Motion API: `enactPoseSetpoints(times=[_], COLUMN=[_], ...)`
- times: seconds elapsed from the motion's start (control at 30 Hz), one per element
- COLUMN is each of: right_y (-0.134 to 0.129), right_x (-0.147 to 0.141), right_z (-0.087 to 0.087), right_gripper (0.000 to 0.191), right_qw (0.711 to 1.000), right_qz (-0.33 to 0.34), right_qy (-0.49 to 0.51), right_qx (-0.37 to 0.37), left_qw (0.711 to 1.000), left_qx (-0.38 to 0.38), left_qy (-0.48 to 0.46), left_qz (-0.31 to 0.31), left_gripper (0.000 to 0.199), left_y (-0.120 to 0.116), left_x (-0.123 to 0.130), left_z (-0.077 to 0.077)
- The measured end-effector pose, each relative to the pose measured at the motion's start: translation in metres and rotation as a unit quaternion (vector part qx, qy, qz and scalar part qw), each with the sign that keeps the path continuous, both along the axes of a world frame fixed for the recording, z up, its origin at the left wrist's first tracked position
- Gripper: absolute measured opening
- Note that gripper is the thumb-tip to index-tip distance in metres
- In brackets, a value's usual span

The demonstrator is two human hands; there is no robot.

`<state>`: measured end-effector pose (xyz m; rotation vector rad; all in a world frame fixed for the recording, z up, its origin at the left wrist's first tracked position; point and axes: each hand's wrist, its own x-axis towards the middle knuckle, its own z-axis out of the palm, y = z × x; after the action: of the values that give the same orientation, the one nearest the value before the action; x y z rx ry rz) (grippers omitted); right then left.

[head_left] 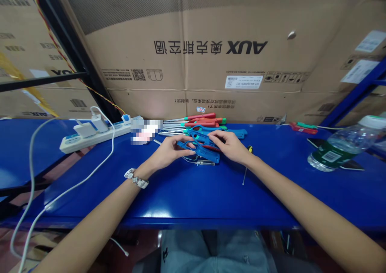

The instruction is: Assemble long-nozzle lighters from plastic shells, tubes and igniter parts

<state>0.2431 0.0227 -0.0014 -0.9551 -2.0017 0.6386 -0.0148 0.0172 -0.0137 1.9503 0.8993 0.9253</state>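
My left hand (167,151) has its fingers closed on a blue plastic casing half (208,154), part of which tilts down to the right. My right hand (230,145) pinches another blue casing piece (200,134), held just above and behind the first. Below them, a small clear cylinder with thin wires (206,163) lies by the lower casing. Behind my hands is a pile of long-nosed lighters with red and green handles (201,116); a blue-handled one (241,133) points right.
A screwdriver with a yellow handle (250,149) lies right of my hands. A power strip (99,134) with white cables is at left. A water bottle (340,146) lies at right, over a dark flat object. Cardboard (196,19) stands behind the blue table (181,196).
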Motion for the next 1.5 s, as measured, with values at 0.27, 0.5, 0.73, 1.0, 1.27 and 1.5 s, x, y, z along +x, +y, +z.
enactPoseSetpoints(times=[0.27, 0.5, 0.73, 1.0, 1.27, 1.5], right_y=[0.017, 0.013, 0.01, -0.027, -0.065, -0.049], right_x=[0.009, 0.01, 0.009, -0.007, -0.034, -0.018], right_z=[0.0, -0.004, -0.01, -0.003, -0.013, -0.009], right_gripper=[0.028, 0.027, 0.026, 0.014, 0.005, 0.007], right_qw=[0.996, 0.996, 0.998, 1.0, 0.985, 0.969], right_qz=[-0.052, -0.062, -0.049, -0.014, 0.006, -0.04], right_qy=[0.065, 0.066, 0.043, 0.023, -0.168, -0.234], right_qx=[0.03, 0.023, 0.011, -0.003, 0.032, 0.068], left_qw=[0.998, 0.997, 0.952, 0.929, 0.926, 0.886], left_qx=[-0.009, 0.059, 0.249, 0.326, 0.262, 0.278], left_qy=[-0.035, 0.031, 0.172, 0.033, 0.27, 0.372], left_qz=[0.051, 0.04, 0.041, 0.17, -0.013, 0.012], left_gripper=[0.046, 0.041, 0.018, 0.017, 0.026, 0.035], left_y=[0.002, 0.012, 0.026, -0.007, -0.067, -0.02], left_x=[-0.001, 0.007, 0.018, -0.007, -0.018, -0.033], left_z=[0.004, -0.004, -0.01, 0.023, 0.018, 0.016])
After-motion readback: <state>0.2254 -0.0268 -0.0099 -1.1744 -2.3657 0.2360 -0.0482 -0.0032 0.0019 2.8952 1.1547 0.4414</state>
